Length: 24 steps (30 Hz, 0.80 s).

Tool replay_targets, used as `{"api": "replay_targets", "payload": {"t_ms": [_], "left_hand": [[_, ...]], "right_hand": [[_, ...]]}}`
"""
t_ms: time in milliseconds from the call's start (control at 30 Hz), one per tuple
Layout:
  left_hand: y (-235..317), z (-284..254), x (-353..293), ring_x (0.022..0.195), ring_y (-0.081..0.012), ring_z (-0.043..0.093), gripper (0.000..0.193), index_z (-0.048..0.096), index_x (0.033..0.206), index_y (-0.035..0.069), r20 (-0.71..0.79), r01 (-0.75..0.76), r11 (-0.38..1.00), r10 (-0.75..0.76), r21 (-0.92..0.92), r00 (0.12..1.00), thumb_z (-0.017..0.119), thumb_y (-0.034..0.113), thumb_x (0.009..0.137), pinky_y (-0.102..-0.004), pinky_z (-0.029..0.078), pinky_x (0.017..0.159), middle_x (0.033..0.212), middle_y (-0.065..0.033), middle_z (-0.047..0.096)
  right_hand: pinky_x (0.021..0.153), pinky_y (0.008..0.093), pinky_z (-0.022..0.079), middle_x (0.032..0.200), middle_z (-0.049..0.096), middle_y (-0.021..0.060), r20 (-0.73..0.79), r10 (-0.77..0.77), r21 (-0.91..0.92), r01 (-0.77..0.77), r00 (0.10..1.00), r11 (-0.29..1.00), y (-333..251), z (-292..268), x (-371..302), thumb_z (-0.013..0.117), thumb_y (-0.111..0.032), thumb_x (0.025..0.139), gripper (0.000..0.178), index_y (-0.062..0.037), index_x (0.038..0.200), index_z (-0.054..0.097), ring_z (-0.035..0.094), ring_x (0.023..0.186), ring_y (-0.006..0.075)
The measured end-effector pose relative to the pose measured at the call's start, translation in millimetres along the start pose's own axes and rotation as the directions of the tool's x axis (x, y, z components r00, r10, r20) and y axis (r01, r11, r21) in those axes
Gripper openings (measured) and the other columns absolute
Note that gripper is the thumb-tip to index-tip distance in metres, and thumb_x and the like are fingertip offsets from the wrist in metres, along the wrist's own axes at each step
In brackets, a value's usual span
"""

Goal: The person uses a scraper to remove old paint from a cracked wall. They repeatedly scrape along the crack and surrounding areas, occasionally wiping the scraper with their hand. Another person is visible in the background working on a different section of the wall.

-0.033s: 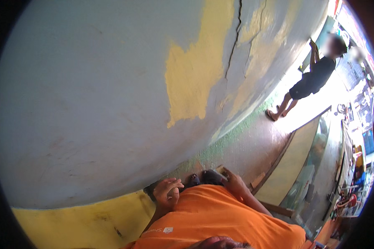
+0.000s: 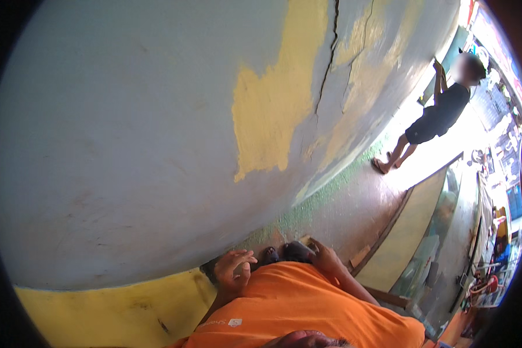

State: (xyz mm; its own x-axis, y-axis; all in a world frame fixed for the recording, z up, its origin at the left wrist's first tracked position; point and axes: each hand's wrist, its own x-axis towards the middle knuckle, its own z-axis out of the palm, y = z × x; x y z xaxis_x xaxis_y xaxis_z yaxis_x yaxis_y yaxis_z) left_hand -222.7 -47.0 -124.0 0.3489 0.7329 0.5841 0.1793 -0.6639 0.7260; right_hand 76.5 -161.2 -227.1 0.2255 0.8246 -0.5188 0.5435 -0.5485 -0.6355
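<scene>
My left hand (image 2: pixel 233 270) is raised at the lower middle, close to the wall. Its fingers are loosely bent with the thumb apart, and nothing shows in it. Lower right of centre, my right hand (image 2: pixel 328 258) has its fingers closed around a small flat tan piece (image 2: pixel 306 239), whose kind I cannot make out. Ahead of both hands stands the grey wall (image 2: pixel 127 116), with a rough patch of yellow paint (image 2: pixel 267 116) and a long dark crack (image 2: pixel 330 52). Neither hand touches the wall. My dark footwear (image 2: pixel 297 252) shows between the hands.
A person (image 2: pixel 441 110) in dark clothes stands at the far right, one arm raised to the wall. Green specks (image 2: pixel 325 194) line the floor at the wall's foot. A long glass-sided case (image 2: pixel 426 255) runs along the right. Yellow surface (image 2: pixel 116 310) lies at lower left.
The scene sits very slightly lower in the picture. Both my hands keep their places and grip, and the person at the far right stays by the wall.
</scene>
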Motion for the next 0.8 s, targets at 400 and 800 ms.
{"api": "replay_targets", "payload": {"t_ms": [400, 800], "left_hand": [[-5.5, 75.7, 135.6, 0.057, -0.0187, 0.066, 0.020, 0.078, 0.104, 0.011, 0.255, -0.182, 0.982, 0.190, -0.052, 0.948, 0.071, 0.017, 0.087, -0.0330, 0.053, 0.059, 0.068, -0.0037, 0.069], [41.8, 182.1, 125.3, 0.059, -0.0189, 0.068, 0.021, 0.077, 0.101, 0.008, 0.596, 0.052, 0.883, 0.270, -0.466, 0.757, 0.074, 0.024, 0.088, -0.0311, 0.054, 0.057, 0.067, -0.0062, 0.069]], "right_hand": [[0.086, 0.0484, 0.056, 0.104, 0.073, 0.0277, -0.129, 0.066, -0.034, -0.071, 0.989, 0.997, 38.4, -41.1, -18.2, 0.071, -0.029, 0.094, 0.057, -0.0127, 0.147, 0.057, 0.072, 0.098, 0.0410], [0.082, 0.0443, 0.054, 0.116, 0.071, 0.0275, -0.312, 0.186, 0.246, -0.110, 0.932, 0.963, 108.4, -57.8, -39.4, 0.068, -0.019, 0.097, 0.054, -0.0027, 0.147, 0.055, 0.071, 0.093, 0.0383]]}}
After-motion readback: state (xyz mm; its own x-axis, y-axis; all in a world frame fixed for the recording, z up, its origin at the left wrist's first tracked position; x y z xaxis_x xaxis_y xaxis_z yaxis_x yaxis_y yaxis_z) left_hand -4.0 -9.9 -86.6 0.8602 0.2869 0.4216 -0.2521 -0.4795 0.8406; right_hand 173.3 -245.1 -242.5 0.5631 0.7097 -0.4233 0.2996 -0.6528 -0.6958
